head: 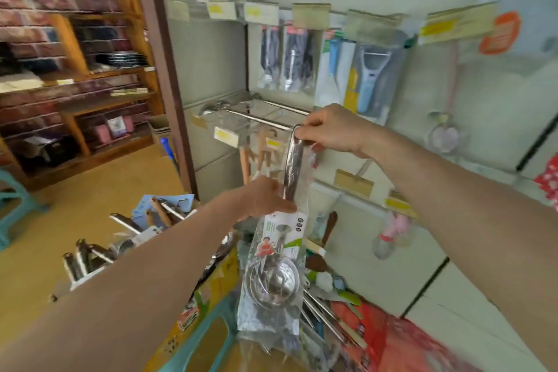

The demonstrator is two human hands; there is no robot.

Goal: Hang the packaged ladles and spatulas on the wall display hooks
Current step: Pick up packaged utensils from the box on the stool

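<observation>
Packaged ladle (pixel 291 166): one, held upright in the air just in front of the wall display, between the two hands. Its handle is a flat strip of polished steel with embossed patterning, ending at the top in a rounded loop. The round, shiny bowl hangs at the bottom and shows concentric rims, so whether the bag holds more than one cannot be told. A clear, crinkled plastic bag (pixel 268 320) covers the ladle, with one printed card (pixel 285 228) in white, green and red inside it.

Right hand (pixel 329 130): fingers and thumb pinched together on the loop at the top of the handle, right at the tip of a hook rod. Left hand (pixel 262 199): fingers curled round the lower handle, just above the card.

Two hook rods (pixel 259 121), thin round bars of bright metal, jut from the pale wall panel; yellow price tags hang near them. At least two wooden-handled tools (pixel 244 160) hang below the rods. Above hang two dark packets (pixel 270 57) and one peeler (pixel 370 75) with a light blue handle, all blurred.

Below, a printed cardboard box (pixel 193 311) holds several loose steel handles (pixel 81 260). Wooden shelves (pixel 72 112) stand against a brick-pattern wall at the far left
</observation>
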